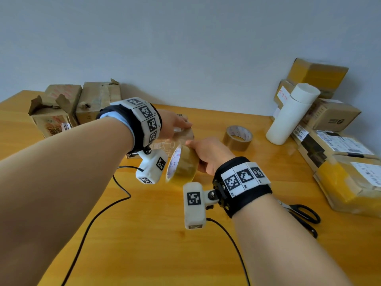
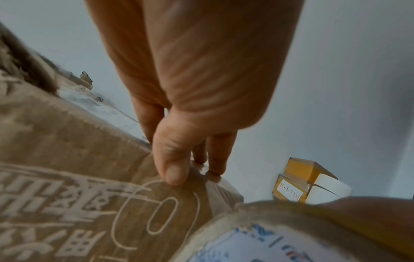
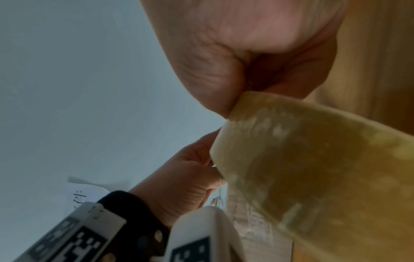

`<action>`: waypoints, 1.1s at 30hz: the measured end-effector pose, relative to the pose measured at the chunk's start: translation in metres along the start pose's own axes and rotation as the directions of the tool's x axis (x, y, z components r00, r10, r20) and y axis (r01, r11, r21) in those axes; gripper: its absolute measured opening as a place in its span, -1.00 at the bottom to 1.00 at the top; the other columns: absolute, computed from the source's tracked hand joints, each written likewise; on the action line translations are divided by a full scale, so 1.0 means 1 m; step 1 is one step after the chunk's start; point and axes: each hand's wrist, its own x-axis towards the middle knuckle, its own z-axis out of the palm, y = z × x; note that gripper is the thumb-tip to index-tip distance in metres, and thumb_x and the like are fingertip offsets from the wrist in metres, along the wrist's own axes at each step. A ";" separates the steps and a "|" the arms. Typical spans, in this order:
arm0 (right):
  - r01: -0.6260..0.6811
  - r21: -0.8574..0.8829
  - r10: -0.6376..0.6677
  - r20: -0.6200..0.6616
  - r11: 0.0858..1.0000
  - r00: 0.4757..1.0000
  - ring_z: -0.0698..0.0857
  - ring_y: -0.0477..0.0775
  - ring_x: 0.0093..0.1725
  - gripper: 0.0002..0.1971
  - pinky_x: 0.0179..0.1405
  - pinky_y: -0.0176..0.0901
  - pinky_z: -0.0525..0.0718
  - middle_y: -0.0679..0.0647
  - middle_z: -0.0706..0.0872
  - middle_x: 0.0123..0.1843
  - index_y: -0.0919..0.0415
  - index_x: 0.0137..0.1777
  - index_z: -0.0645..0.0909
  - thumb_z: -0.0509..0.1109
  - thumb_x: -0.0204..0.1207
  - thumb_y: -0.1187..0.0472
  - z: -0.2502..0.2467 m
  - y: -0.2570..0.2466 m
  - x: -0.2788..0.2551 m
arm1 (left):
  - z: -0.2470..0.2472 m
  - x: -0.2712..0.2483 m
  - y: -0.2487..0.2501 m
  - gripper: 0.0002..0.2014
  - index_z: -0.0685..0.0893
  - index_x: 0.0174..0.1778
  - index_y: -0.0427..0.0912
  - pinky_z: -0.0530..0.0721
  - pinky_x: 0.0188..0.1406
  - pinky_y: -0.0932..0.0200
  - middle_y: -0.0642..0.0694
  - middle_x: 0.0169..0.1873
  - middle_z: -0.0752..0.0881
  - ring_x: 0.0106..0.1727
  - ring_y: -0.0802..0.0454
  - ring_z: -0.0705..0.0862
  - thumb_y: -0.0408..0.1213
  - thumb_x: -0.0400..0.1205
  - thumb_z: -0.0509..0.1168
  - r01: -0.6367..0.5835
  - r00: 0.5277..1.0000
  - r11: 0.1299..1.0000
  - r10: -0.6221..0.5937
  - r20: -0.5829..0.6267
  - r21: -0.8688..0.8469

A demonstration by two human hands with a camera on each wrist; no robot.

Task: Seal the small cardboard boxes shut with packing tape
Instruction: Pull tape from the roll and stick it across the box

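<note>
A small brown cardboard box (image 1: 162,145) with white printed characters (image 2: 78,195) stands on the wooden table (image 1: 154,234), largely hidden behind my left wrist. My left hand (image 1: 181,126) holds its far upper edge. The thumb (image 2: 172,159) lies on the printed face and the fingers reach over the back. My right hand (image 1: 198,149) grips a roll of clear yellowish packing tape (image 1: 181,166), held on edge against the box's right side. In the right wrist view the roll (image 3: 313,168) fills the lower right, with my left hand (image 3: 186,177) just behind it.
A second, brown tape roll (image 1: 237,138) lies further right. A white tube (image 1: 288,116) leans on stacked taped boxes (image 1: 329,141) at the right. Black scissors (image 1: 303,213) lie by my right forearm. Torn open boxes (image 1: 61,112) stand at the back left. Black cables (image 1: 92,219) cross the table.
</note>
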 end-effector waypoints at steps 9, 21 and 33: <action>0.013 -0.171 -0.017 -0.021 0.985 1.000 0.79 0.24 -0.04 -0.69 0.22 0.08 0.77 0.26 0.78 -0.01 0.35 0.17 0.73 0.32 0.77 0.09 0.004 -0.004 0.021 | 0.001 0.011 -0.005 -0.39 0.44 0.59 0.27 0.24 0.58 -0.01 0.26 0.64 0.34 0.61 0.09 0.37 0.26 0.60 0.32 -0.022 0.998 0.998 0.027 -0.062 0.066; 0.051 -0.211 -0.048 0.023 0.976 0.999 0.70 0.01 -0.42 -0.58 -0.39 -0.20 0.68 0.13 0.80 -0.28 0.23 0.01 0.66 0.31 0.74 -0.18 -0.011 0.004 0.007 | 0.009 0.009 0.000 -0.49 0.34 0.68 -0.07 0.32 0.46 0.14 -0.02 0.62 0.39 0.54 0.00 0.43 -0.33 0.77 0.17 -0.062 0.994 0.963 0.085 -0.075 0.261; -0.017 -0.519 -0.081 -0.165 0.855 0.983 0.71 -0.01 -0.36 -0.80 -0.67 -0.33 0.61 0.12 0.71 -0.23 0.19 -0.21 0.53 0.39 0.64 0.35 -0.099 0.011 0.002 | -0.007 -0.018 0.004 -0.42 0.14 0.75 0.03 0.16 0.62 0.10 -0.03 0.71 0.24 0.69 -0.03 0.26 -0.36 0.80 0.10 -0.015 0.990 1.000 0.012 -0.140 -0.019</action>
